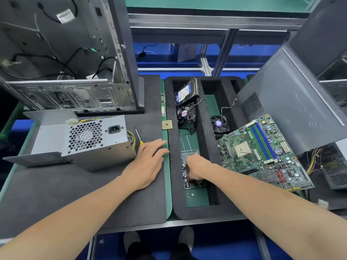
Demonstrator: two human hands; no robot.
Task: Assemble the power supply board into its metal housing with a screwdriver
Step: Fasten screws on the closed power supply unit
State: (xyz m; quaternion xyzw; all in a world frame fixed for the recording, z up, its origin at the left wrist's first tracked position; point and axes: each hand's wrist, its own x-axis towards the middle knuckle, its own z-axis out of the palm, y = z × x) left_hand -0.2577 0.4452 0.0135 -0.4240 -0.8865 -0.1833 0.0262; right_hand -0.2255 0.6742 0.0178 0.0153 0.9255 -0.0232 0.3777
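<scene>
Nearest, two forearms reach over the edge of the desk (168, 194), which carries a dark foam mat (56, 184) on the left and a black foam tray (187, 212) with compartments on the right. The left hand (148, 162) lies flat on the mat, palm down, fingers straight and holding nothing. The right hand (195, 169) dips into a small clear box (190, 153) of screws (184, 170) in the foam tray; its fingers curl downward and are hidden, so I cannot tell whether they hold a screw. Just beyond the left hand lies the screwdriver (138, 136), its yellow handle just beside the fingers. To its left the power supply (84, 139) sits in its silver metal housing on the mat, fan grille and socket facing up. A green circuit board (262, 152) rests on the tray's right side. Further back are a square chip (167, 125), two fans (185, 113), a hard drive (185, 92) and an open computer case (65, 72)
</scene>
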